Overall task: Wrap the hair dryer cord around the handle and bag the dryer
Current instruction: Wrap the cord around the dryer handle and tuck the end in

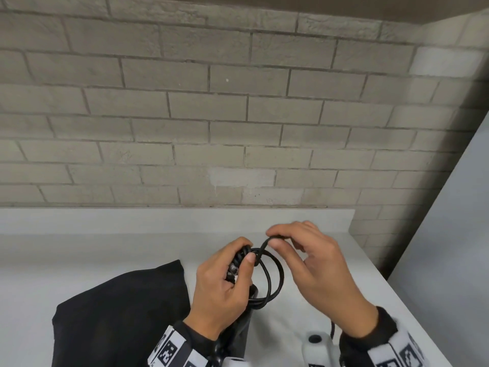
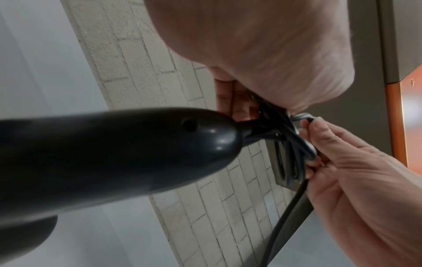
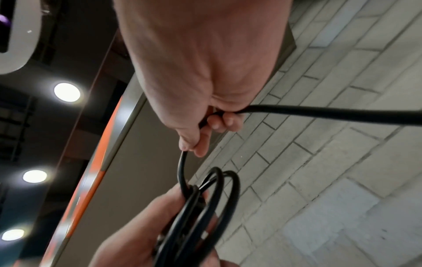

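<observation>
My left hand (image 1: 229,276) grips the bunched black cord coils (image 1: 270,279) near the end of the black hair dryer handle (image 2: 109,150), thumb pressed over the loops. Just to the right and slightly higher, my right hand (image 1: 304,250) pinches the free run of cord (image 3: 331,115) between thumb and fingers, lifting a strand above the coils (image 3: 205,204). The dryer body (image 1: 244,329) hangs below my left hand, mostly hidden. A black fabric bag (image 1: 119,313) lies flat on the white counter (image 1: 79,250) to the left of both hands.
A grey brick wall (image 1: 211,115) rises behind the counter. The counter's right edge (image 1: 391,287) runs diagonally close to my right wrist. White wrist-camera housings (image 1: 317,348) sit at the bottom of the head view.
</observation>
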A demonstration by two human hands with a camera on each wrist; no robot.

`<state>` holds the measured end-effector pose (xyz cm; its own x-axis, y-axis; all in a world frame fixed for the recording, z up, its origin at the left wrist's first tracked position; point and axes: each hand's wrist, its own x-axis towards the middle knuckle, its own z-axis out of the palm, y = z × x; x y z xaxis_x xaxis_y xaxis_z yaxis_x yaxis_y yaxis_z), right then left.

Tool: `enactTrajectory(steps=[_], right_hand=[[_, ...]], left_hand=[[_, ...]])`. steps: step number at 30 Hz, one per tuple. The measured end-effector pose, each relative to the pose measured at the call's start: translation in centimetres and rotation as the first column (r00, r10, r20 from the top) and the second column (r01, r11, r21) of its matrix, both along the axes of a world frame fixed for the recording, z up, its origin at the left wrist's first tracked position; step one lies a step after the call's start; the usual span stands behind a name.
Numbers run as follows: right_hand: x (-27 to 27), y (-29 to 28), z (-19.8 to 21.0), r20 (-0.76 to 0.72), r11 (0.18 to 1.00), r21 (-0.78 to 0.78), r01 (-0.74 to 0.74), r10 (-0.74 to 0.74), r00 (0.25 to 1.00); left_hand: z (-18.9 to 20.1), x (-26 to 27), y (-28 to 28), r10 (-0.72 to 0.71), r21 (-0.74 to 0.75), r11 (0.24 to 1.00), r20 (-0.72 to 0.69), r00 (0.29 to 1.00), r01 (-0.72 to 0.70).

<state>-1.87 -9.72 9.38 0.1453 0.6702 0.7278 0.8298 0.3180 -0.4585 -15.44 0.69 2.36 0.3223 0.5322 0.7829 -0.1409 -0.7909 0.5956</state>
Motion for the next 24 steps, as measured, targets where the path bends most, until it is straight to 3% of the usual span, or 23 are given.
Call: enactTrajectory(steps=[7, 13, 20, 24], right_hand=[[-0.5, 1.7, 0.5, -0.423, 0.990, -0.084, -0.114, 0.068, 0.903], [-1.9, 1.8, -1.0, -0.694, 0.987, -0.016, -0.157, 0.102, 0.713], [-2.6, 1.2, -2.3, -0.779, 0.985, -0.068, -0.156, 0.046, 0.626], [-3.1, 0.1, -3.4, -0.747, 0.968, -0.062, -0.244, 0.117, 0.654]], left_hand=[[0.3, -0.4, -0.3, -0.084, 0.085, 0.993, 0.002, 0.996, 0.084], [0.1, -0.5, -0.6, -0.081, 0.084, 0.994, 0.053, 0.995, 0.076], [0.1, -0.4, -1.0, -0.057, 0.025, 0.998, 0.114, 0.992, 0.055], [0.1, -0.3, -0.9, 0.006, -0.035, 0.999, 0.143, 0.990, -0.001]])
